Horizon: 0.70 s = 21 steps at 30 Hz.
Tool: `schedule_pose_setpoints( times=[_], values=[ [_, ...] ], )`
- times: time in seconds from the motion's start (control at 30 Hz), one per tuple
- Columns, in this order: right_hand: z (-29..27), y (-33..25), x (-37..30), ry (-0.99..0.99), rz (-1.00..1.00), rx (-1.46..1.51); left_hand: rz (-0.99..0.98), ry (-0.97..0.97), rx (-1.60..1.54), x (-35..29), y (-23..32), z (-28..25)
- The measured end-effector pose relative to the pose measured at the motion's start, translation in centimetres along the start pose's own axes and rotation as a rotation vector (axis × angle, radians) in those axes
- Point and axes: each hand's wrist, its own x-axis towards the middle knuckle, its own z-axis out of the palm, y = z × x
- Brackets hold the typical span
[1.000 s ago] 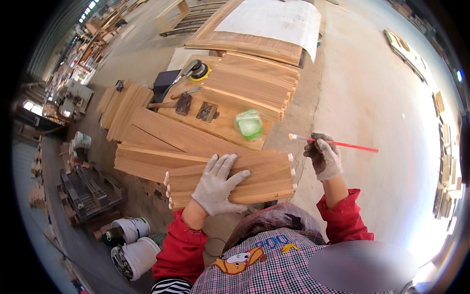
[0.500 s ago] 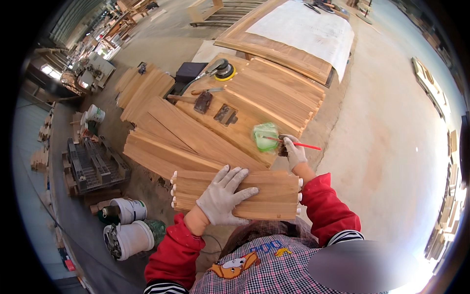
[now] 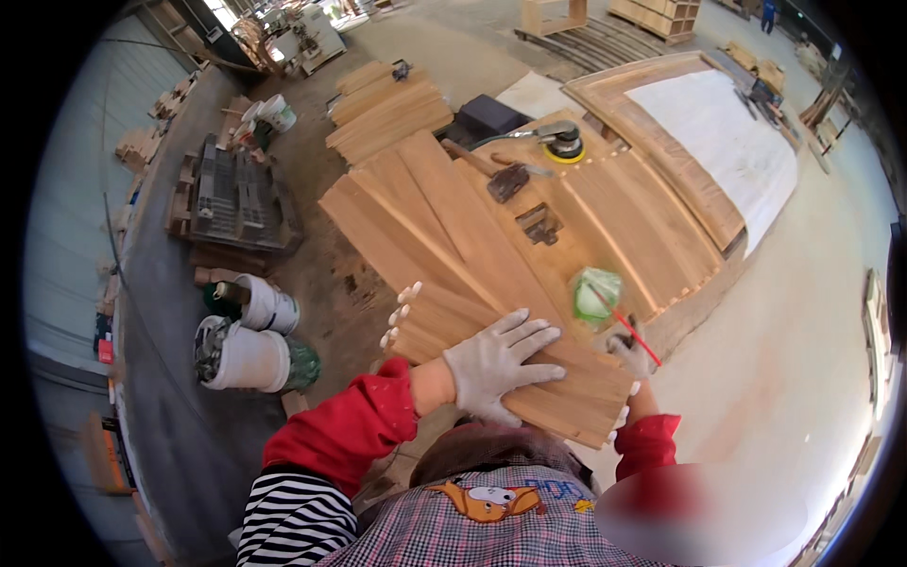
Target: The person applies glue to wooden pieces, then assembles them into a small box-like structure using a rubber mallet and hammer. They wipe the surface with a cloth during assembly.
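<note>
My left hand (image 3: 503, 364), in a pale work glove, lies with fingers spread on a stack of wooden slats (image 3: 576, 397). White round-ended pegs (image 3: 401, 312) stick out from both ends of the slats, which slant down to the right. Just beyond their right end, my gloved right hand (image 3: 624, 350) is closed round a thin red-handled brush (image 3: 640, 334). The boards partly hide that hand. The brush's tip reaches into a small green and white pot (image 3: 596, 293) wrapped in clear plastic, standing on the workbench.
Longer boards (image 3: 416, 213) lie at the left of the bench. A mallet (image 3: 508, 182) and a round sander (image 3: 564, 142) rest farther back, beside more pegged slats (image 3: 652, 227). White buckets (image 3: 248, 354) and a black crate (image 3: 236, 198) stand at left.
My view has swung left, so the bench sits farther right. The slats have turned, their right end now lower. My left hand stays on them; my right hand still holds the brush.
</note>
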Motion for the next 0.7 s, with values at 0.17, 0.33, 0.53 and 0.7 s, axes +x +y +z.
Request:
schedule_pose_setpoints(
  times=[0.17,0.33,0.53,0.7],
  values=[
    [-3.6,4.1,-7.1,-0.013,0.205,0.094,0.026,0.012,0.048,-0.4,0.7,0.2],
    [-1.5,-8.6,-14.2,-0.368,0.310,0.620,-0.003,0.250,-0.153,-4.8,5.4,1.0],
    [1.5,-13.7,-16.4,-0.314,0.233,0.390,-1.236,0.021,-1.467,-16.2,0.6,12.5],
    [2.9,-14.7,-17.0,-0.261,0.100,0.427,-1.127,0.699,-2.074,-12.9,0.6,11.8]
  ],
)
